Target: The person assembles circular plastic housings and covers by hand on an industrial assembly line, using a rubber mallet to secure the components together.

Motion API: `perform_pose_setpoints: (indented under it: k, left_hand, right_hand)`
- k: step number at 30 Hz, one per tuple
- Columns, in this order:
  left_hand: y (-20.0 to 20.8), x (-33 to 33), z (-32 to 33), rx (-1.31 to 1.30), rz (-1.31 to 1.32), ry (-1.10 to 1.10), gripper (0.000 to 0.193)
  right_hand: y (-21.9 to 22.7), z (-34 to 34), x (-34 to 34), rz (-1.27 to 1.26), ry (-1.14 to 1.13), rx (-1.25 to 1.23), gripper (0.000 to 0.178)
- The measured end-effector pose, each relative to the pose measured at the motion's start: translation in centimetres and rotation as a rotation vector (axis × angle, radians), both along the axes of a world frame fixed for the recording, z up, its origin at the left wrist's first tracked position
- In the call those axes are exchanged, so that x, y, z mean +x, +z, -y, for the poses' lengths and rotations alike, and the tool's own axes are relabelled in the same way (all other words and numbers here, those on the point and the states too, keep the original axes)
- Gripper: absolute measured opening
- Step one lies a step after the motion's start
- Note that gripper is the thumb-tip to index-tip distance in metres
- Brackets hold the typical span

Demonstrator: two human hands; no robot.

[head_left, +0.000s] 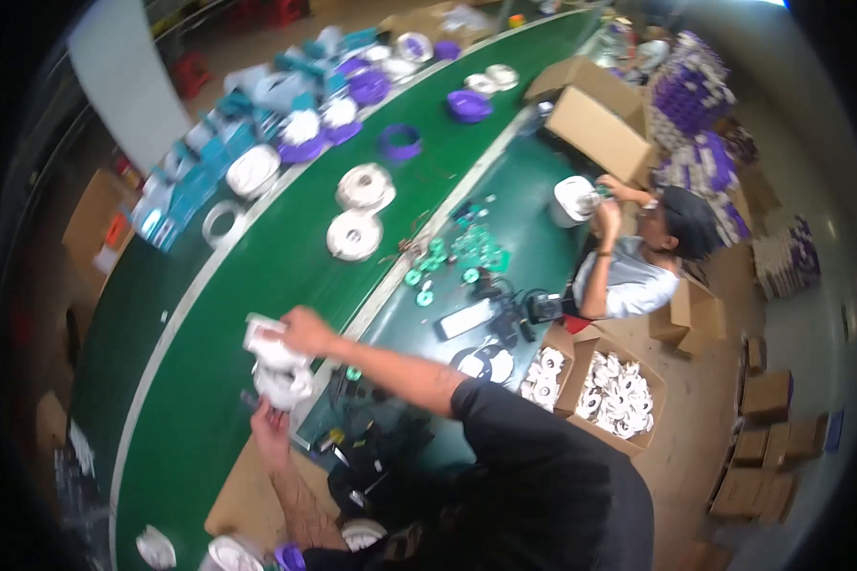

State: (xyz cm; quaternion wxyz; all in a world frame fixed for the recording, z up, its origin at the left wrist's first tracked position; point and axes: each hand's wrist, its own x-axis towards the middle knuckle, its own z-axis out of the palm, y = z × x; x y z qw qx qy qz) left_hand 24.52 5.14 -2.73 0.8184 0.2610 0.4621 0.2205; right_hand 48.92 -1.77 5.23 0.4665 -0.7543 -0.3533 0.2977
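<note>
Over the green conveyor belt, my right hand point(305, 333) is closed on a white plastic piece point(260, 336) with a squarish outline. Just below that piece is a rounded white plastic housing point(284, 383), smeared by motion. My left hand point(271, 423) has its fingers curled at the housing's near edge and seems to grip it. A small dark bluish shape point(249, 398) shows by the left fingertips; I cannot make out what it is. Whether the white piece and the housing are joined is hidden by blur.
White round housings point(354, 235) and purple rings point(400, 143) lie along the belt point(229, 314). The side bench point(400, 333) holds green parts point(476, 249) and a power tool point(543, 306). A co-worker point(628, 257) handles a white container point(574, 202). Cartons of white parts point(619, 395) stand right.
</note>
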Motion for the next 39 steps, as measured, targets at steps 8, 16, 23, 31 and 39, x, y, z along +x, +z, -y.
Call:
perform_pose_setpoints:
  k: [8, 16, 23, 31, 39]
  left_hand:
    - [-1.3, 5.7, -3.3, -0.141, 0.25, 0.052, 0.009]
    - [-3.4, 3.4, -4.6, -0.088, 0.09, 0.105, 0.012]
    - [-4.6, 6.0, -5.3, -0.141, -0.026, 0.156, 0.014]
    - [-7.6, 5.1, -6.5, -0.094, -0.012, 0.014, 0.029]
    - [-3.8, 6.2, -4.5, 0.034, -0.159, -0.057, 0.019]
  right_hand:
    - [-7.0, -3.1, 9.0, -1.002, -0.163, 0.189, 0.051]
    - [-13.7, -5.7, 8.5, -1.326, -0.194, 0.116, 0.041]
    - [-16.5, -4.0, 11.4, -0.499, -0.419, -0.241, 0.04]
    - [-14.1, -4.2, 0.0, 0.345, 0.586, -0.026, 0.05]
    - [-9.3, -4.0, -0.7, 0.434, 0.603, -0.233, 0.094]
